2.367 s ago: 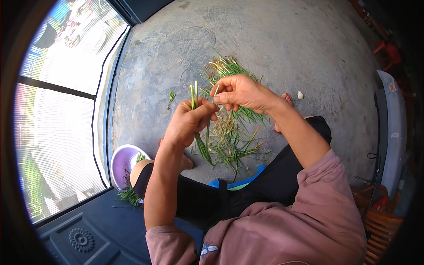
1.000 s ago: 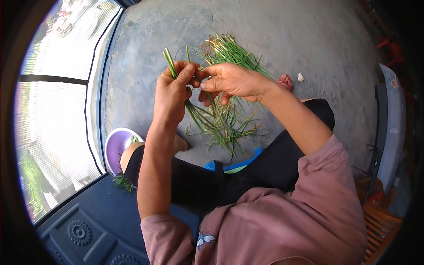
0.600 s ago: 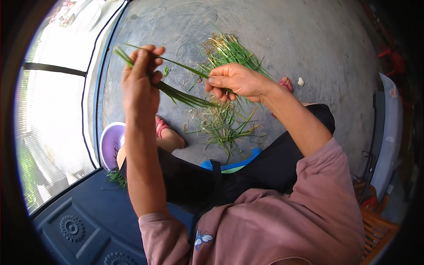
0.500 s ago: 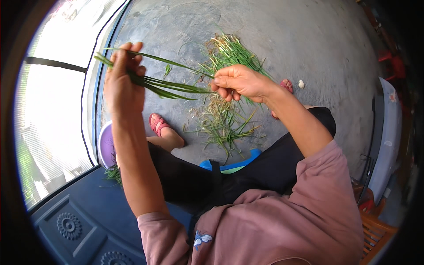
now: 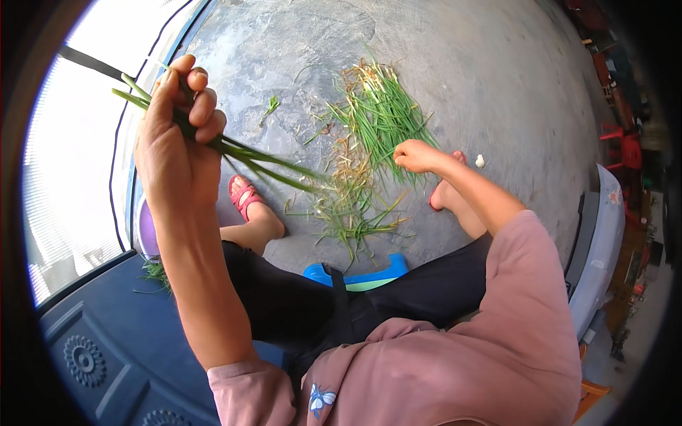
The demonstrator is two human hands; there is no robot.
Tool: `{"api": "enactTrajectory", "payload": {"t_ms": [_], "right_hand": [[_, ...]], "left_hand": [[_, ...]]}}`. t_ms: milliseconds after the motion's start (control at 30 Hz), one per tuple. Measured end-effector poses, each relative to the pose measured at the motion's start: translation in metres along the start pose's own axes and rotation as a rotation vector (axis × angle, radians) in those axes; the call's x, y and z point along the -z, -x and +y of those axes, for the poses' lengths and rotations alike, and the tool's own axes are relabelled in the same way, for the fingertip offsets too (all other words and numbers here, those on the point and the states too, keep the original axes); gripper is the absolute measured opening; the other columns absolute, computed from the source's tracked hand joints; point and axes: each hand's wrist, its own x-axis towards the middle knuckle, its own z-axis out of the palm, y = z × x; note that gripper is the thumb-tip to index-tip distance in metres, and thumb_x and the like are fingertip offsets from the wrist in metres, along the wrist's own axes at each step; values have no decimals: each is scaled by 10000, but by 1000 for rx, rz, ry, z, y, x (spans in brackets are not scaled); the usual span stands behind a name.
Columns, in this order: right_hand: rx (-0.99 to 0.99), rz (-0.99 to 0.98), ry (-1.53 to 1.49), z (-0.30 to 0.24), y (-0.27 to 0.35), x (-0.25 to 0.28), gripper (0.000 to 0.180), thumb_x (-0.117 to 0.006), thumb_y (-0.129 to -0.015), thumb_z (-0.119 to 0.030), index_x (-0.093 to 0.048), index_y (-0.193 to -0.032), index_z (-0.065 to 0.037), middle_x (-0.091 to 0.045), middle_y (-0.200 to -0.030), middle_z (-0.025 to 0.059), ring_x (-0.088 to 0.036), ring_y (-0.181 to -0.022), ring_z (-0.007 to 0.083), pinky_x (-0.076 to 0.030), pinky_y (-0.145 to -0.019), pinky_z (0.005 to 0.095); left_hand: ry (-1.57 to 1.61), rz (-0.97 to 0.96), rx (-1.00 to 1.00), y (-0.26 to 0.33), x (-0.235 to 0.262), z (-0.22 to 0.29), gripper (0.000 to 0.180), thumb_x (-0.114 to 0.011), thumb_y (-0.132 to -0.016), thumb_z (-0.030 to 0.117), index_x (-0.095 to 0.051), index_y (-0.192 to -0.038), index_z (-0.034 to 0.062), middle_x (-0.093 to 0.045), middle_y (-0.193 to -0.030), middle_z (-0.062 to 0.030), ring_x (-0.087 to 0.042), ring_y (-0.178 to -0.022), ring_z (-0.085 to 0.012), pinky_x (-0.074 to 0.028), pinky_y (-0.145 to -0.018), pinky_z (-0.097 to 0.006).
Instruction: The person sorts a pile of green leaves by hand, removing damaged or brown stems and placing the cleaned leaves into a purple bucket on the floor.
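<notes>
My left hand (image 5: pixel 174 138) is raised at the left and grips a small bunch of green onion stalks (image 5: pixel 249 157), whose leaves trail down to the right. My right hand (image 5: pixel 415 155) reaches down with fingers curled at the edge of a heap of green stalks (image 5: pixel 380 121) lying on the grey concrete floor; whether it grips any I cannot tell. Dry yellowish trimmings and loose leaves (image 5: pixel 348 206) lie between my feet.
A purple basin (image 5: pixel 145 234) with some greens sits under my left arm, beside a dark blue panel (image 5: pixel 92 341). I sit on a blue stool (image 5: pixel 359 275). Red sandals (image 5: pixel 244 195) are on my feet. A small white bit (image 5: pixel 480 161) lies at the right.
My left hand has carried its bunch up and out to the left, away from the right hand. My right hand has let go of the stalks and dropped to the heap on the floor.
</notes>
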Motion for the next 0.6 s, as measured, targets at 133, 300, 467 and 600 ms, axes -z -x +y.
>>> {"api": "enactTrajectory", "payload": {"t_ms": [133, 300, 467, 600], "right_hand": [[53, 288, 81, 13, -51, -20, 253, -483, -702, -204, -622, -831, -36, -605, -823, 177, -575, -799, 333, -443, -719, 413], [-118, 258, 83, 15, -102, -35, 330, -503, -748, -199, -564, -1019, -22, -559, -1033, 166, -534, -940, 320, -416, -831, 378], [-161, 341, 66, 12, -146, -39, 396, -504, -765, -207, -493, -1134, -61, -458, -1175, 124, -488, -1022, 304, -402, -856, 378], [-230, 352, 113, 0, -176, -37, 392, -510, -770, -189, -487, -1150, -99, -393, -1241, 80, -446, -1066, 290, -401, -857, 400]], "left_hand": [[-63, 45, 36, 2, -14, -5, 244, -448, -892, 175, -480, -1026, -25, -500, -711, -11, -288, -434, -24, -202, -365, -158], [-61, 54, 137, -2, -17, -13, 280, -413, -907, 191, -475, -1075, -25, -475, -653, 6, -243, -399, -12, -194, -349, -158], [-27, 167, 169, -7, -18, -24, 311, -330, -933, 198, -420, -1135, -22, -422, -678, -13, -254, -421, -24, -209, -345, -148], [-96, 201, 215, -11, -17, -28, 339, -310, -938, 238, -424, -1137, -12, -436, -677, -21, -260, -414, -44, -204, -347, -167]]}}
